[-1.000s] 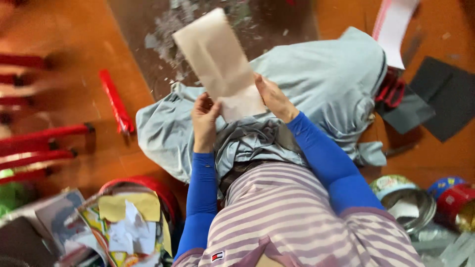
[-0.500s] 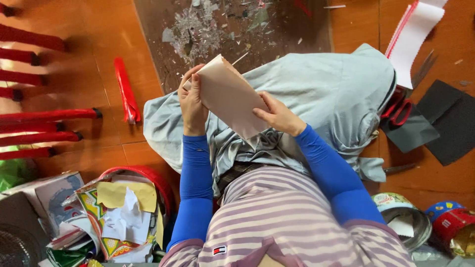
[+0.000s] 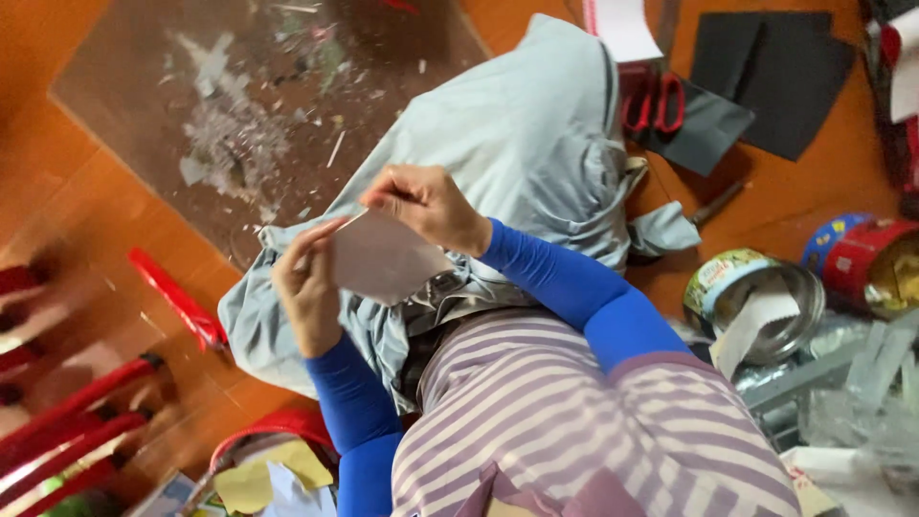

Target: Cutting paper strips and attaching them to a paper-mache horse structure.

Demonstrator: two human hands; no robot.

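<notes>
Pale paper, a folded sheet [image 3: 383, 257], sat between both hands above the lap, over the grey-blue cloth [image 3: 517, 163] spread across the legs. The left hand [image 3: 308, 287] pinched its left edge with fingers pressed onto the sheet, and the right hand [image 3: 426, 201] gripped the upper right edge, fingers curled and closed on the paper. Half a second before, the sheet had been tilted up with its broad face showing; now it lay flatter and looked smaller, drawn closer to the body, and the right hand had moved from its lower right side to the top edge. A second before, it had been held high and long, well above the cloth. Blue sleeves covered both forearms, below them a striped shirt [image 3: 574, 421]. Red-handled scissors [image 3: 653, 101] lay just beside the cloth on dark grey sheets [image 3: 780, 77]. Farther right stood an open tin [image 3: 756, 302] and a red tin [image 3: 866, 263]. Left of the cloth a red strip [image 3: 177, 299] lay on the orange floor [image 3: 86, 220], near a scrap-strewn brown mat [image 3: 239, 115].
</notes>
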